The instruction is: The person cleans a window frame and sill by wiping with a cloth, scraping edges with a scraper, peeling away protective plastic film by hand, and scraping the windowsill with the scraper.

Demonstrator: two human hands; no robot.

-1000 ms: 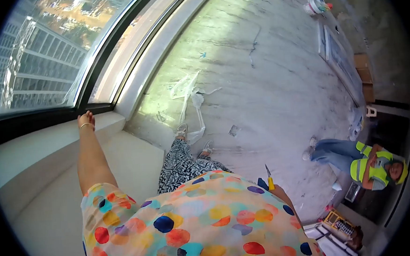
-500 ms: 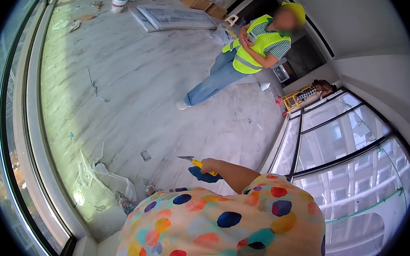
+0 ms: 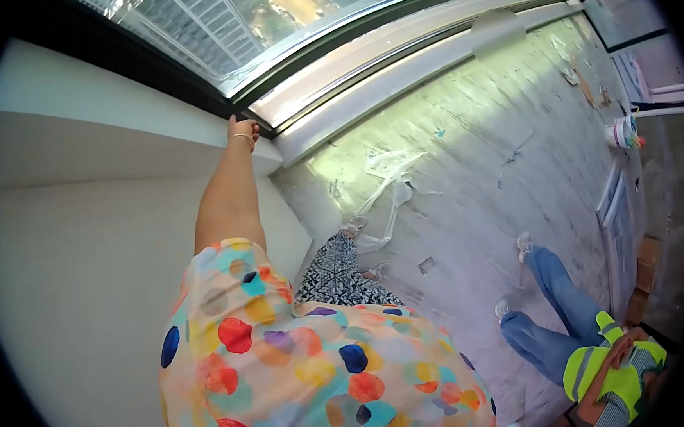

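My left hand (image 3: 244, 130) reaches out at arm's length to the lower corner of the dark window frame (image 3: 230, 109). Its fingers are curled in at the frame's edge, and a thin band circles the wrist. Whatever those fingers hold, if anything, is too small to make out. The window glass (image 3: 308, 39) rises just beyond the hand, with the pale sill (image 3: 306, 137) running off to the right. My right hand is out of view, and so are the yellow-handled scraper and blue cloth it held earlier.
A plain wall (image 3: 86, 253) stands at my left. Crumpled plastic sheeting (image 3: 394, 202) lies on the marbled floor (image 3: 467, 206) by my feet. A person in a high-visibility vest (image 3: 606, 373) stands at the lower right. Farther off are a white bucket (image 3: 621, 133) and wrapped panels (image 3: 614, 205).
My view has swung left to the window corner. My left arm now shows fully, stretched to the frame. My right hand with the scraper and cloth has left the view.
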